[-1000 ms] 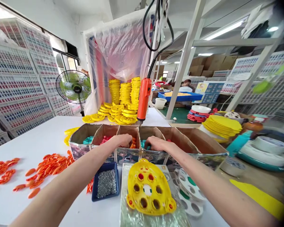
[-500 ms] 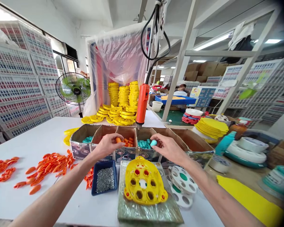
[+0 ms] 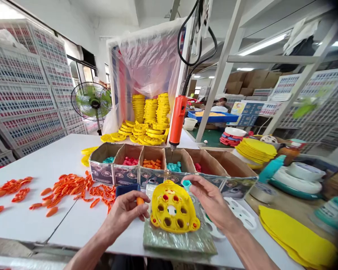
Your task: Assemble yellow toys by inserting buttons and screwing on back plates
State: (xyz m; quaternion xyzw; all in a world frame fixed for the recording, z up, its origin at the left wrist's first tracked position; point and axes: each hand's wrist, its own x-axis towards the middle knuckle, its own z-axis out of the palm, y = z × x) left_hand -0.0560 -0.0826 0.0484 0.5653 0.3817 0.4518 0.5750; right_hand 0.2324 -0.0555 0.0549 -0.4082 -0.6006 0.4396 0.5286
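A yellow plastic toy shell (image 3: 173, 207) with several round holes lies on a clear-wrapped pad at the table's near edge. My left hand (image 3: 123, 214) hovers just left of it, pinching a small orange piece (image 3: 140, 201). Just right of the shell, my right hand (image 3: 212, 200) pinches a small teal piece (image 3: 186, 183) above its upper right corner. Behind stands a row of cardboard boxes (image 3: 146, 165) holding teal, pink, orange and red small parts. A blue tray (image 3: 126, 188) is partly hidden behind my left hand.
An orange electric screwdriver (image 3: 177, 122) hangs on a cable over the boxes. Orange parts (image 3: 70, 186) are scattered on the white table at left. Yellow discs (image 3: 146, 123) are stacked behind; white perforated plates (image 3: 240, 210) and yellow sheets (image 3: 295, 236) lie right. A fan (image 3: 91, 101) stands far left.
Both hands came out of the boxes, each with a small piece, and drew back toward me to the yellow shell. The camera shifted back and left.
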